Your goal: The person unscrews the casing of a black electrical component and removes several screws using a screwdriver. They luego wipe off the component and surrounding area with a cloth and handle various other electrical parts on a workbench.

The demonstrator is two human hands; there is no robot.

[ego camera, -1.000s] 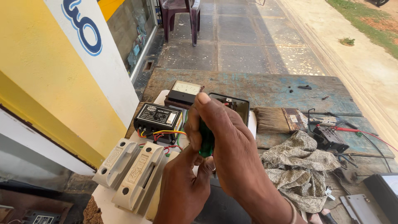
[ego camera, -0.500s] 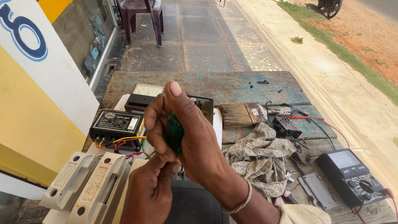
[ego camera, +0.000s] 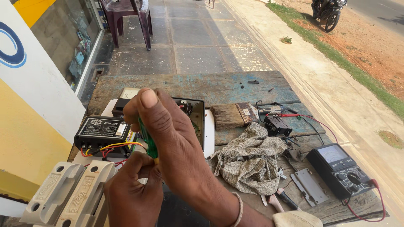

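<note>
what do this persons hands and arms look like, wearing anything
Both hands are bare, with no gloves and no rings that can be seen. The right hand has a thin, pale metal bangle round the wrist, and a light cream sleeve cuff shows further up that forearm. The left hand has nothing on it; its wrist is out of view.

A glossy green plastic screwdriver handle (ego camera: 148,141), crumpled matt cloth (ego camera: 248,162), and a rough, worn wooden table (ego camera: 210,86).
</note>
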